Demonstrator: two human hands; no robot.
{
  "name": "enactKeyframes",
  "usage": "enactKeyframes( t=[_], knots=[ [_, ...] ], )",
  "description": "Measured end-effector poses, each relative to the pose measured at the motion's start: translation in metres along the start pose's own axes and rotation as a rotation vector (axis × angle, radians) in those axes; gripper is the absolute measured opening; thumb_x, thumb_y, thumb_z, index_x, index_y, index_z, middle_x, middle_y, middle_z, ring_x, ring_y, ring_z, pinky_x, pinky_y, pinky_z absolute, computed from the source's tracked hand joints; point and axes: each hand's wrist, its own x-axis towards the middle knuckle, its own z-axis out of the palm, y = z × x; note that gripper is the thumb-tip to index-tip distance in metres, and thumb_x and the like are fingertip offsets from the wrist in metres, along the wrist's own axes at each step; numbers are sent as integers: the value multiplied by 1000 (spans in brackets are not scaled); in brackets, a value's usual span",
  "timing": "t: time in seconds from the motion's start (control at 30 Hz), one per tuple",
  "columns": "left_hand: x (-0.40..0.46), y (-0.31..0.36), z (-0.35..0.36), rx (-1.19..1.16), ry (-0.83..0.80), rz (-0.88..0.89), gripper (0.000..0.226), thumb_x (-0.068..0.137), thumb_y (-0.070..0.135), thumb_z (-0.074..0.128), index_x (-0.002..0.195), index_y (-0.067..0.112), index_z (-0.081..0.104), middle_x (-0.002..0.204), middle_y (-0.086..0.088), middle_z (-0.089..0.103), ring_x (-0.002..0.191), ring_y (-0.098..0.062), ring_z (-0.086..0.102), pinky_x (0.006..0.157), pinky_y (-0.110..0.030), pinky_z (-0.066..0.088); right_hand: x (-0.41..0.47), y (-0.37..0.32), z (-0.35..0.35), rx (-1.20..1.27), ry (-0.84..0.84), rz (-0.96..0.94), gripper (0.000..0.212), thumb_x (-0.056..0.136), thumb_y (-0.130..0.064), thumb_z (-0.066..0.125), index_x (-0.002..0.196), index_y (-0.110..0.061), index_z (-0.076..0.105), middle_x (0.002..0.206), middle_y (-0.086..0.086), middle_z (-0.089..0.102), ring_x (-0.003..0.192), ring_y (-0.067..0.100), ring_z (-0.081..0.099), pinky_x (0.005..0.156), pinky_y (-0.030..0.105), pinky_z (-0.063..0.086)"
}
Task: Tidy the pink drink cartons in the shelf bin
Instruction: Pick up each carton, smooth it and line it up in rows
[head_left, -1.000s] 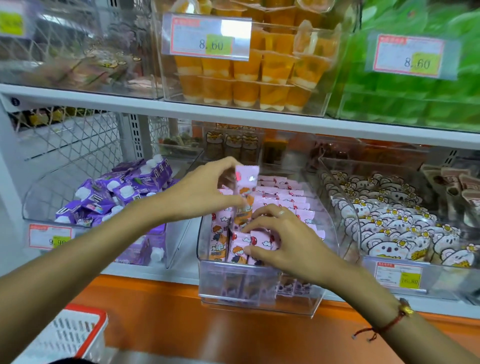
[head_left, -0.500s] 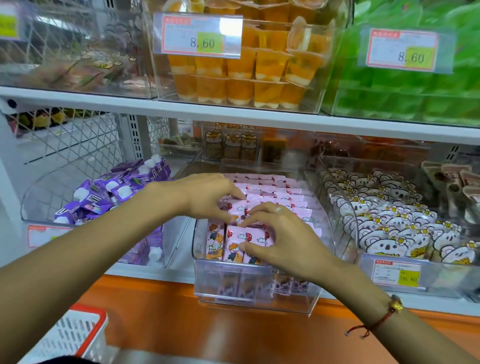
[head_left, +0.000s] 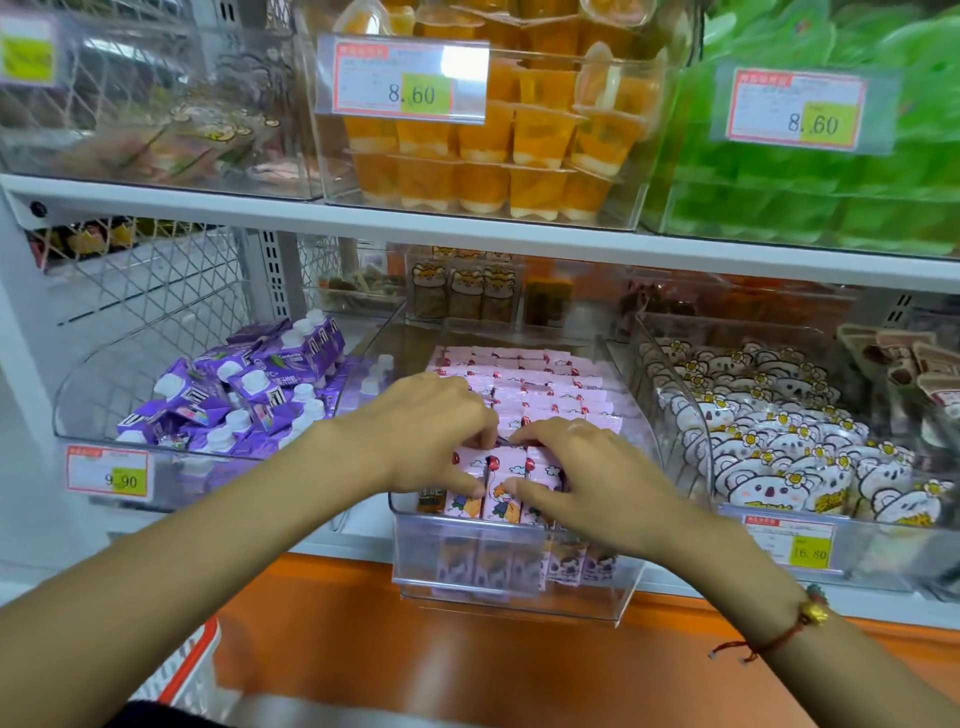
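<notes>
A clear plastic bin (head_left: 514, 597) on the lower shelf holds rows of pink drink cartons (head_left: 524, 379) with cartoon prints. Both hands are at the front row. My left hand (head_left: 431, 431) grips the front left cartons (head_left: 470, 486), thumb on their faces and fingers curled over their tops. My right hand (head_left: 582, 478) pinches the cartons next to them the same way. The fingertips of the two hands nearly meet above the row. More cartons show through the bin's front wall, lower down.
A bin of purple capped cartons (head_left: 249, 389) sits to the left, a bin of koala snack packs (head_left: 779, 441) to the right. Above are orange jelly cups (head_left: 493, 150) and green packs (head_left: 831, 197). An orange ledge (head_left: 441, 660) and a red-rimmed white basket (head_left: 187, 670) lie below.
My left hand brought a raised pink carton down into the front row. Both hands then closed over the front cartons and the thumbs moved onto their faces.
</notes>
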Motion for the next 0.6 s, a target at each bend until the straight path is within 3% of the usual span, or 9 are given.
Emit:
enactKeyframes(
  t=[0.23,0.37,0.47,0.53,0.6],
  knots=[
    [-17,-9,-15,-144,86,0,28,80,52,68,99,32,68,79,17,53,85,-5,50,73,-24,26,0,-1,0,7,7,6,52,88,-54,56,133,-30,47,126,-7,58,106,14,54,75,25,33],
    [-29,-16,-35,-345,175,-57,20,78,46,72,91,31,70,79,15,61,77,-3,54,70,-20,39,-1,-3,-3,12,12,12,61,87,-56,56,139,-28,41,136,-6,50,119,13,46,91,28,39],
    [-35,-16,-50,-490,334,-23,17,80,39,71,95,31,69,88,9,61,84,-8,57,76,-38,47,-2,-18,-14,276,125,-2,72,75,-71,53,137,-38,39,138,-17,44,126,4,37,98,26,37],
    [-35,-11,-56,-603,467,19,16,83,33,70,98,28,70,93,9,60,88,-8,59,77,-36,50,-1,-30,-18,507,161,-23,65,75,-69,56,133,-42,41,136,-24,44,125,-3,39,98,22,36],
    [-33,-3,-56,-749,573,30,16,84,27,70,100,25,69,96,12,59,94,-7,61,80,-27,53,3,-38,-16,605,179,-15,51,83,-53,61,129,-37,47,127,-21,53,116,-3,48,94,20,41]
  ],
)
